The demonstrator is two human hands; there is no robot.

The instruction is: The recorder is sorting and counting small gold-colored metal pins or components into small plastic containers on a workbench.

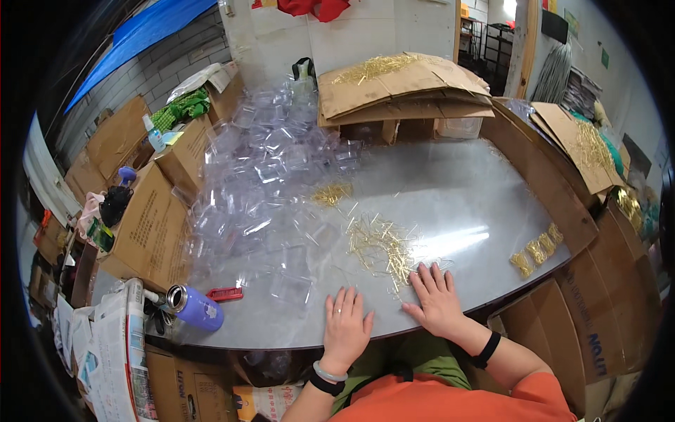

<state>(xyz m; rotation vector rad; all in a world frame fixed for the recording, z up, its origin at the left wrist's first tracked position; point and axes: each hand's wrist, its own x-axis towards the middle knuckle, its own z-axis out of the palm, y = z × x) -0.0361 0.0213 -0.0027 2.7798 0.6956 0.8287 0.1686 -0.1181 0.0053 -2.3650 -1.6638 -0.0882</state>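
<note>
Here's our right hand (436, 302) palm-down on the table (492, 190), fingers spread, gripping nothing, and it's nearer: the loose gold strips (395, 259) heap just ahead-left, long axis slanting toward it; our left hand (346, 323), relaxed, empty, lies farther off.

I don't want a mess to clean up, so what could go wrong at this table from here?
The purple bottle sits near the front edge of the table, its mouth apparently open; a knock could spill anything inside. Loose gold strands lie jumbled beside the right hand; a careless sweep could scatter them. The heap of clear plastic pieces looks loosely piled, so pulling one could send others sliding.
</note>
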